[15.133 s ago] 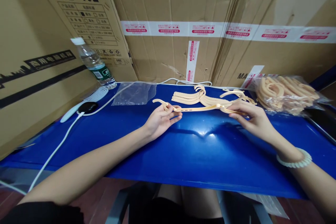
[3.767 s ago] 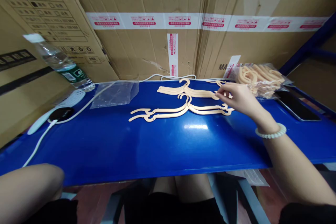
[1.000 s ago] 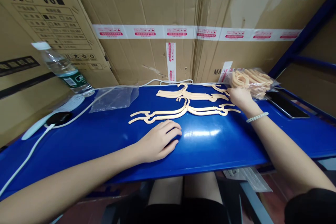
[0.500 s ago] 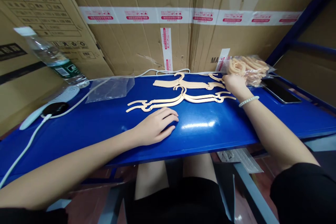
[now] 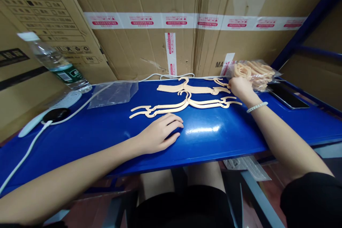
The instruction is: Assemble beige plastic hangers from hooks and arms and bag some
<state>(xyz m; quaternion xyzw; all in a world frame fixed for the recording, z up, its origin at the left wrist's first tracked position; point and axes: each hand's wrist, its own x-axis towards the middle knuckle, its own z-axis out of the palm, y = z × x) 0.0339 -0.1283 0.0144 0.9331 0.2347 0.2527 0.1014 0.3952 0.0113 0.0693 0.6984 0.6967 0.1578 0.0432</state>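
The left hand [image 5: 162, 133] rests with fingers loosely parted, holding nothing; the right hand [image 5: 242, 87] curls, its grip hidden. Just beyond the left, slim beige plastic hangers [image 5: 205, 102] stretch left-to-right, hooks pointing toward brown cardboard boxes [image 5: 139, 50] behind the glossy blue counter [image 5: 227, 131].

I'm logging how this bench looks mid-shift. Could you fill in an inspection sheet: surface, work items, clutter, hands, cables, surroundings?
Surface: blue tabletop, glossy, reflecting light.
Work items: front hangers and rear hangers, lying flat; filled bag at right rear.
Clutter: bottle, hairbrush, flat plastic bag, phone.
Hands: left hand palm down, near front hangers; right hand beside filled bag, grip unclear.
Cables: white cable at black disc; white cabling along rear edge.
Surroundings: taped cardboard behind.
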